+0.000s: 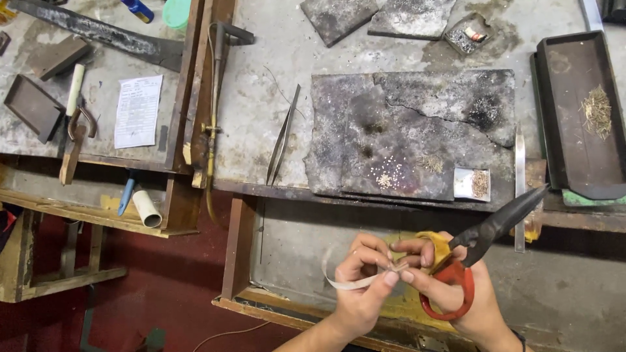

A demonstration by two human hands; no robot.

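Observation:
My left hand [362, 287] pinches a thin pale strip [345, 281] that curls away to the left, over an open metal drawer [293, 248]. My right hand [450, 287] meets it at the fingertips and also touches the strip's end. Hooked on my right fingers are shears [486, 241] with red and yellow handles, their dark blades pointing up and right. Above, on a cracked charred soldering slab [404, 130], lies a cluster of tiny pale beads [385, 175].
Long tweezers [283, 133] lie left of the slab, a brass torch [212, 111] beside them. A small tray of bits [474, 184] sits at the slab's edge, a dark tray with filings [580, 111] at right. A paper slip [137, 111] and tools lie on the left bench.

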